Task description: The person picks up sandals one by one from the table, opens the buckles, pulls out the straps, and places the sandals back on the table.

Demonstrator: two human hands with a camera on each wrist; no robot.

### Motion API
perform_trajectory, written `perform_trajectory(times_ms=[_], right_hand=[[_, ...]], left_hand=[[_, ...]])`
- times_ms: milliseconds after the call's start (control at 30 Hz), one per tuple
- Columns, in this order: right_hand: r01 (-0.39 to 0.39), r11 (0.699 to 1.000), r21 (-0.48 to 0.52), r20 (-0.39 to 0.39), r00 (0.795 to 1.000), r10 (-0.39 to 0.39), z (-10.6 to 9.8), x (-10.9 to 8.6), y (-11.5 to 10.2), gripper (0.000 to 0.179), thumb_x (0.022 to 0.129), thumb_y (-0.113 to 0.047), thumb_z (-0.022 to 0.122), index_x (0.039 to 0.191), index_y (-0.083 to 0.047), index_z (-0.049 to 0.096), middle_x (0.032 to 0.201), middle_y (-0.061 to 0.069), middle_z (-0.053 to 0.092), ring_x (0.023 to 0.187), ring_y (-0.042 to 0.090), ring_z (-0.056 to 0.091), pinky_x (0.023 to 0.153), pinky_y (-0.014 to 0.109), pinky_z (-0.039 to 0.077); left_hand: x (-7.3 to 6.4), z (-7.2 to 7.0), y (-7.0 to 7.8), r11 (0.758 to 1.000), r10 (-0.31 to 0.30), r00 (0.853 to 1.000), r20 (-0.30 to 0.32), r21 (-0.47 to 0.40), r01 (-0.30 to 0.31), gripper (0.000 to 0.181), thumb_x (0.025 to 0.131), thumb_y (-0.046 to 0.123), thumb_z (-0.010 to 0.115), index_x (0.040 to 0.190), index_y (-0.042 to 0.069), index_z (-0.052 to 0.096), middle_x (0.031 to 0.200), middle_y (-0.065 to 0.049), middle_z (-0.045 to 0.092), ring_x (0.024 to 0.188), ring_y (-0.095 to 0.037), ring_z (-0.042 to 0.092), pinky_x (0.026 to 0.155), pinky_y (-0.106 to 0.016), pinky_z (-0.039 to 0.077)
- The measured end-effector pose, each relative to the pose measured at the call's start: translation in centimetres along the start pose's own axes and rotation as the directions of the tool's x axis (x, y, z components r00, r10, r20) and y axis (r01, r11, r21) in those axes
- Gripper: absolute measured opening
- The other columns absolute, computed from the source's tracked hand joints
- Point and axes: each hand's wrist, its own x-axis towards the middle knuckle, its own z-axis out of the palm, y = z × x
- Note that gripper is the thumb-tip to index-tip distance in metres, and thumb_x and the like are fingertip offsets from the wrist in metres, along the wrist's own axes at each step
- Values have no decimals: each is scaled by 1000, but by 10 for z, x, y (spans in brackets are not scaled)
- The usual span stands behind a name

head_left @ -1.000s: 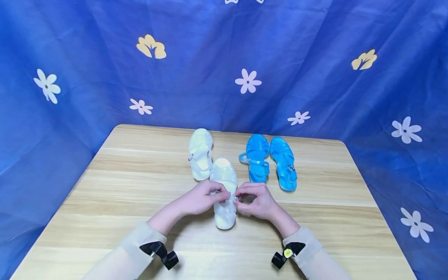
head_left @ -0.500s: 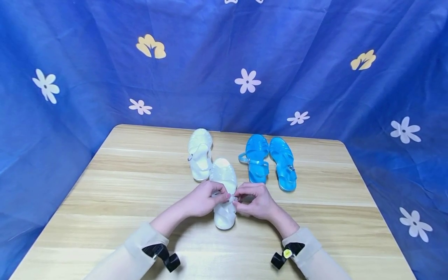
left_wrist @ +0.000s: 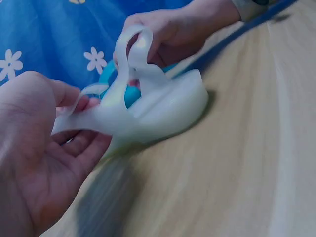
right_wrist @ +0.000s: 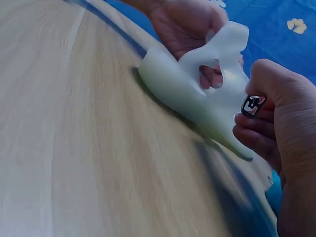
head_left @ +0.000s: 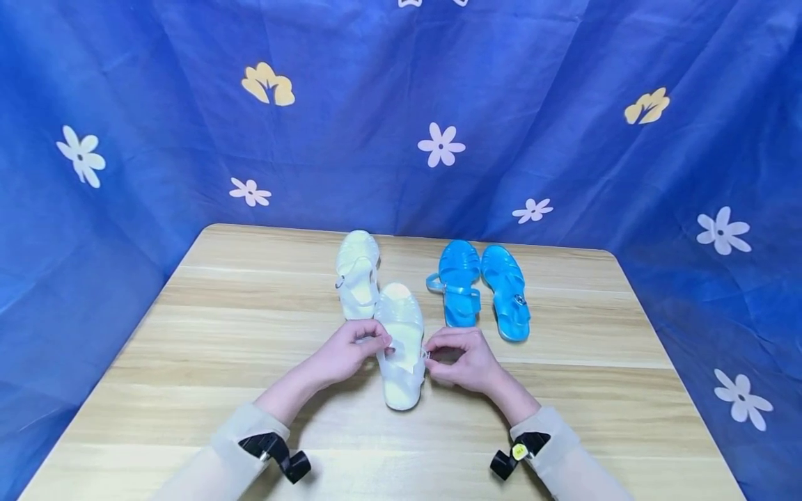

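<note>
A white jelly sandal (head_left: 401, 393) lies on the table, toe pointing away, between the two hands. At its left side my left hand (head_left: 347, 351) pinches the sandal's loose strap (left_wrist: 92, 90), thumb against fingers. My right hand (head_left: 462, 360) is at the sandal's right side and pinches the small metal buckle (right_wrist: 253, 105) between thumb and fingers. The heel part (left_wrist: 173, 106) of the sandal and its raised back strap (left_wrist: 129, 39) stand between the hands in the left wrist view. A gap separates the hands. The strap's tip is partly hidden by the left fingers.
A second white sandal (head_left: 358, 254) lies behind and left, close against the first. Two blue sandals (head_left: 460, 261) stand side by side at the back right. The wooden table (head_left: 207, 334) ends at a blue flowered curtain (head_left: 351, 139).
My left hand has drawn to the left, away from the buckle, with the strap in its fingers. My right hand has shifted slightly right. The sandals have stayed about where they were.
</note>
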Motion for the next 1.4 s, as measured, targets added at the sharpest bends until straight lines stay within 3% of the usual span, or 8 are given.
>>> perform_trajectory(times_ms=[233,400,533,667,867,1067,1200,1400], right_hand=[[0,1000,21,-9,1000,0,6,7,-9,25,76,14,85,96,2,78,92,14,76,79,30,73,71,43,64],[-1,1000,12,4,1000,1,5,1,-3,23,83,6,86,103,-3,79,98,7,77,85,22,74,75,38,64],[-18,1000,-22,20,1000,19,4,-3,-6,20,88,-2,85,107,-7,80,103,2,76,91,16,74,80,34,63],[-61,997,-50,22,998,62,1,-11,-8,19,91,-6,85,109,-10,80,104,0,76,92,14,74,82,32,62],[-111,992,-66,59,992,115,-2,-21,-14,31,91,-7,85,120,-8,77,111,4,74,99,22,74,89,35,61],[-123,974,-189,100,985,143,1,-30,-25,49,86,-19,91,130,-12,73,126,-3,72,113,20,70,99,36,56],[-105,963,-247,75,989,127,7,-30,-30,42,89,-21,89,127,-12,75,125,-5,73,115,14,69,99,33,56],[-78,956,-284,42,995,94,15,-27,-29,32,92,-14,85,123,-10,77,121,-2,75,112,13,71,96,29,57]], left_hand=[[-1,2,3,999,22,999,-39,38,-21,17,106,19,65,98,9,77,97,2,75,100,-21,66,96,-39,49],[-6,1,2,997,23,991,-131,75,-14,13,102,23,73,106,12,77,104,3,75,97,-17,67,91,-36,53],[-11,-1,1,999,25,985,-170,-19,-29,35,99,18,77,128,2,68,117,-9,73,100,-25,70,87,-31,58],[-16,0,0,993,36,990,-133,-105,-50,65,96,13,81,148,-6,48,136,-22,65,122,-36,66,102,-37,55],[-35,0,-2,992,69,993,-100,109,-59,76,86,34,90,145,0,58,140,-15,66,127,-30,65,108,-44,50],[-50,3,-5,907,198,980,-38,386,-168,71,80,45,92,137,8,70,137,-1,69,128,-20,64,111,-44,48],[-49,10,-5,866,268,963,-34,446,-225,52,88,30,89,132,6,74,131,-4,72,123,-20,67,107,-41,51],[-46,15,-6,853,294,952,-82,472,-223,39,90,16,87,125,2,76,124,-7,75,117,-21,71,102,-38,55]])
